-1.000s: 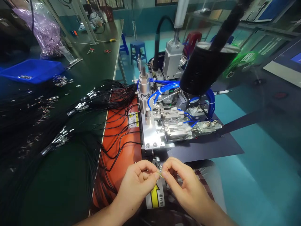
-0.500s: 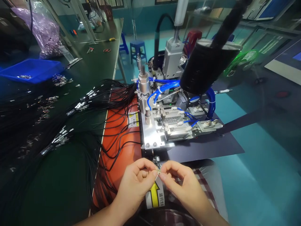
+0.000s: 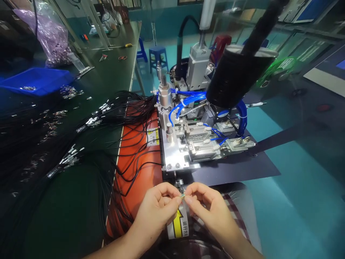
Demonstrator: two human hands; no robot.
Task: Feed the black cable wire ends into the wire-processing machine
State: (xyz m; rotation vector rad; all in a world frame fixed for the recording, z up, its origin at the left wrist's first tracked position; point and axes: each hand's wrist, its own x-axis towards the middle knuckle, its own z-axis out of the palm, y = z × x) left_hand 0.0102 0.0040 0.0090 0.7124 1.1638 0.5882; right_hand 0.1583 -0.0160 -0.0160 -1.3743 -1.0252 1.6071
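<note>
Probably light, pliable, easily kinked: thin strands (image 3: 183,196) between our left hand (image 3: 157,207) and right hand (image 3: 210,207), each grip pinching them at fingertips. We'd hold near ends, gently. On bench (image 3: 115,41), blue tray (image 3: 50,81) holds small metallic pieces (image 3: 28,88); pinkish clear bag (image 3: 55,36) holds many bits, too blurred to name.

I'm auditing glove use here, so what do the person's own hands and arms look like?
No gloves, rings, watch or bracelet show on the left hand or the right hand. Both forearms are bare too, with no sleeves in view.
</note>
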